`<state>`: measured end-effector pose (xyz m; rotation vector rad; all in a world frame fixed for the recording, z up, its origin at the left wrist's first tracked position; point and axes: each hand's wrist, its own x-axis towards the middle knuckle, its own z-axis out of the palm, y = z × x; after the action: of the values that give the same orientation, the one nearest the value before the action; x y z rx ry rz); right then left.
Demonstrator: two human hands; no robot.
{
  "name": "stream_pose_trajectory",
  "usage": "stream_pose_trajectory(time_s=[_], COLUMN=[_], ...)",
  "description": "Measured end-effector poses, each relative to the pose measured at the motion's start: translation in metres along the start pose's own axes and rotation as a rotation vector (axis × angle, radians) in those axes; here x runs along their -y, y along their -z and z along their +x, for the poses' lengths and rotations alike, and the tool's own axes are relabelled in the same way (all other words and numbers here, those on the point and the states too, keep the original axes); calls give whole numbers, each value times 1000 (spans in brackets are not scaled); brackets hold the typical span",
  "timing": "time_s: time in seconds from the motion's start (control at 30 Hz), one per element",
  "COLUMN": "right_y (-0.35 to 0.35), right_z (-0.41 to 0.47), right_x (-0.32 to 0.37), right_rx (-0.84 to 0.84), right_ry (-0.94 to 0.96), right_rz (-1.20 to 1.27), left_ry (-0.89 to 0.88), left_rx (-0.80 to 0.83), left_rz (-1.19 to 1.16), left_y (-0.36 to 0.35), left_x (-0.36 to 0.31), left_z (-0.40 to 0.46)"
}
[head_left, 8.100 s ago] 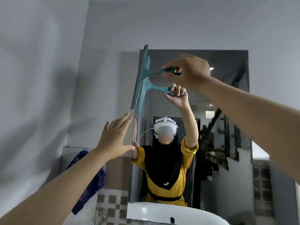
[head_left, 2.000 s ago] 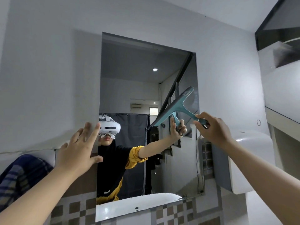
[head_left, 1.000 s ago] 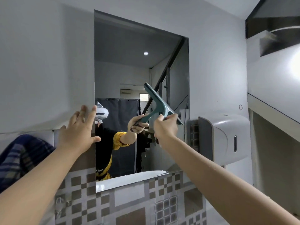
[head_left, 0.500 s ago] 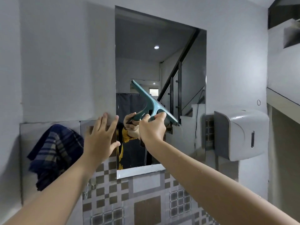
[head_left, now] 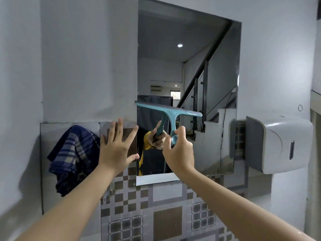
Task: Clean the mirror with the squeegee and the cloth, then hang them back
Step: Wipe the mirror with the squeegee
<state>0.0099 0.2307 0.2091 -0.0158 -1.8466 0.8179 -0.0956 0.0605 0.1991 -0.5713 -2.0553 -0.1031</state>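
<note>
right hand: fingers curled round the handle of the teal squeegee, gripping it. the blade lies nearly level across the lower middle of the mirror, close against the glass by the look of its reflection, handle pointing down.

left hand: fingers straight and spread, palm flat toward the brown wall tile just left of the mirror's edge; holding nothing. whether the palm actually bears on the tile cannot be told.

cloth: blue plaid, hanging bunched on the wall left of the left hand, well apart from the mirror, not in hand; its hook is hidden.

progress, as judged: squeegee stage under way, with the strip of glass beneath the blade yet to be covered. cloth stage not yet begun, going by the cloth on the wall. hanging both tools back is left. how clean the upper glass is cannot be read; no streaks show plainly.

surface: frameless rectangular mirror set on a grey painted wall; it reflects a staircase, a ceiling light and the gripping hand.

room: checked brown-and-grey tiling below the mirror; a white and grey paper dispenser mounted on the wall right of the mirror, just beside its edge. no counter in view.
</note>
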Motion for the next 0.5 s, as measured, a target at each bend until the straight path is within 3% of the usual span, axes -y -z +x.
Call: stream_pose_trajectory(time_s=[0.5], right_y=[35], right_z=[32], right_x=[-62], right_rx=[-41], right_ry=[404], right_rz=[-367], left_ry=[0], left_rx=[8], left_rz=[11], left_y=[-7], left_x=[4], left_z=[-4])
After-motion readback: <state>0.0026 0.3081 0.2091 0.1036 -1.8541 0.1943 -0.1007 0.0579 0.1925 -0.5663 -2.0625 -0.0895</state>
